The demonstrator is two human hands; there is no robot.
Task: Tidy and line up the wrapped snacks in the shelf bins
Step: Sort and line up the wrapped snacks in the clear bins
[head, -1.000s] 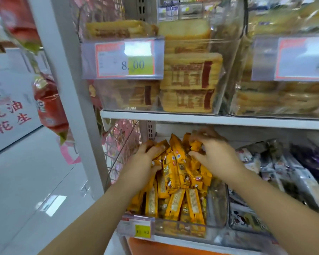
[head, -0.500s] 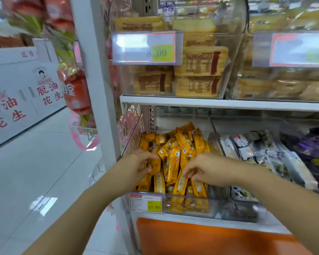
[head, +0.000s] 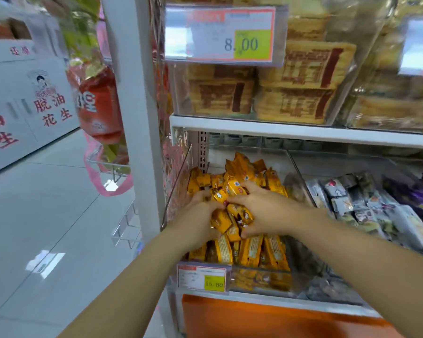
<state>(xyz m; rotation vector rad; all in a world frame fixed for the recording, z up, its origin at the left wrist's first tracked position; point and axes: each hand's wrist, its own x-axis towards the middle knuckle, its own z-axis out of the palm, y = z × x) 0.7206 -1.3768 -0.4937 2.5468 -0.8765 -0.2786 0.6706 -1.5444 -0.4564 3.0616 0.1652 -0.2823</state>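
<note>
Bin [head: 259, 274]: clear plastic; reference for all places below.
Bars [head: 252, 250]: yellow wrappers, inside bin.
Front row: flat, side by side, long axis running from bin front to bin back.
Back heap: piled at bin rear, ends pointing mixed ways.
Held bunch: mid-bin, above front row, tilted, lower ends toward bin front.
Left hand [head: 200, 223]: at bin's left side; fingers curled round held bunch, tips hidden among wrappers.
Right hand [head: 266, 213]: at bin's middle; fingers curled over top of bunch, thumb pressed in from below.
Bin tag [head: 203, 278]: on bin front, left corner; yellow patch ending ".80", first digits blurred.
Upper tag [head: 220, 35]: above bin; reads "8.00".
Biscuits [head: 296, 93]: above bin, stacked; brown print unreadable.
Grey packs [head: 352, 206]: right of bin; print too small to read.
Boxes [head: 51, 111]: far left of bin; red "脱油" over "花生".
Bar print: small cartoon marks only; brand not legible.
</note>
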